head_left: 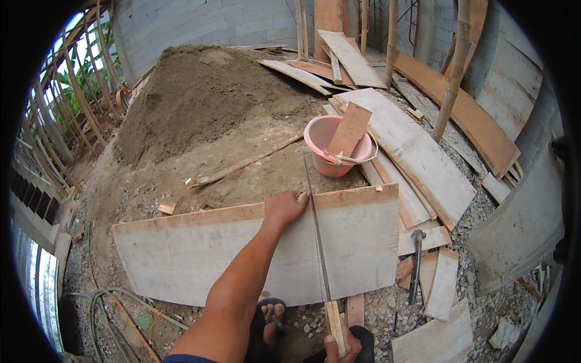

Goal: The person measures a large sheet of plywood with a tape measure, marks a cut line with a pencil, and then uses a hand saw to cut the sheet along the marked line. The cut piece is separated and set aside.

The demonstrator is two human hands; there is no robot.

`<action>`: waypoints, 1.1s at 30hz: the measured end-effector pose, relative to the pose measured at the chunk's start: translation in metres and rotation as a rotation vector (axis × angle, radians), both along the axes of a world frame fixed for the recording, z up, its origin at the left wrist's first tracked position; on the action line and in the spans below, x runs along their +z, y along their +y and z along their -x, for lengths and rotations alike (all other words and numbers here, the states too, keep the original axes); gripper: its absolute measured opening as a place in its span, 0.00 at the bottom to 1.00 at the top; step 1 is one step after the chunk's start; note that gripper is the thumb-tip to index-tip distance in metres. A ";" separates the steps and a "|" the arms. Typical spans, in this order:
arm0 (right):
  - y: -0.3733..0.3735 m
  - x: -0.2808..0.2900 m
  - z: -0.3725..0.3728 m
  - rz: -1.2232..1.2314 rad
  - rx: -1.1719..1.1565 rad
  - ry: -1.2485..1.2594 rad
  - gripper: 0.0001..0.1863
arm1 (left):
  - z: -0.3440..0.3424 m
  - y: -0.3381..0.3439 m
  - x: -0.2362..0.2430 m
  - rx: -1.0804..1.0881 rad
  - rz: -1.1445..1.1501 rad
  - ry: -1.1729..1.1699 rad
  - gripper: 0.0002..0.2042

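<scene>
A long, pale, grey-faced wooden board (200, 254) lies crosswise in front of me, with a bare brown strip along its far edge. My left hand (284, 209) is closed over that far edge, its thumb beside the saw blade. My right hand (346, 346), close to me at the bottom of the view, grips the wooden handle of a hand saw (319, 254). The thin blade points away from me across the board, right of my left hand, and its tip reaches past the far edge. My sandalled foot (272, 310) shows at the board's near edge.
Beyond the board stands a pink bucket (324, 130) with a wood offcut (350, 130) in it. A hammer (416, 266) lies among scraps at the right, near stacked boards (417, 157). A sand heap (187, 97) rises behind; a hose (100, 302) coils at the left.
</scene>
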State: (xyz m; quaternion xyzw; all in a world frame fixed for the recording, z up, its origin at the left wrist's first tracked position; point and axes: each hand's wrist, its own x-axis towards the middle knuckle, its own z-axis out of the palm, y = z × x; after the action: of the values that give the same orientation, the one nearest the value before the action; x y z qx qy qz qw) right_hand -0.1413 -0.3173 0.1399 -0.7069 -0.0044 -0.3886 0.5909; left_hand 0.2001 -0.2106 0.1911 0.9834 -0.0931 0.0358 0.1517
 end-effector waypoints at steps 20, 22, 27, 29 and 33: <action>0.003 0.033 0.021 0.090 0.075 0.260 0.22 | -0.001 0.007 -0.005 -0.088 0.071 -0.033 0.26; 0.003 0.027 -0.043 -0.028 0.102 0.128 0.22 | 0.002 0.006 -0.003 -0.081 0.067 -0.035 0.25; 0.003 0.003 -0.110 0.012 0.076 0.269 0.22 | 0.002 0.007 0.005 -0.098 0.008 -0.034 0.25; 0.002 0.011 -0.051 -0.034 0.106 0.358 0.22 | 0.000 0.008 0.004 -0.119 0.048 -0.027 0.25; 0.007 0.040 0.042 0.114 0.086 0.435 0.21 | 0.000 0.006 -0.004 -0.083 0.089 -0.011 0.24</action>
State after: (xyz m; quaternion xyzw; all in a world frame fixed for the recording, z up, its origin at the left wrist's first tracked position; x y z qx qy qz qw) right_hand -0.1835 -0.3106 0.1800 -0.8056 0.0712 -0.2005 0.5529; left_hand 0.2003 -0.2043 0.1872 0.9707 -0.1330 0.0390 0.1964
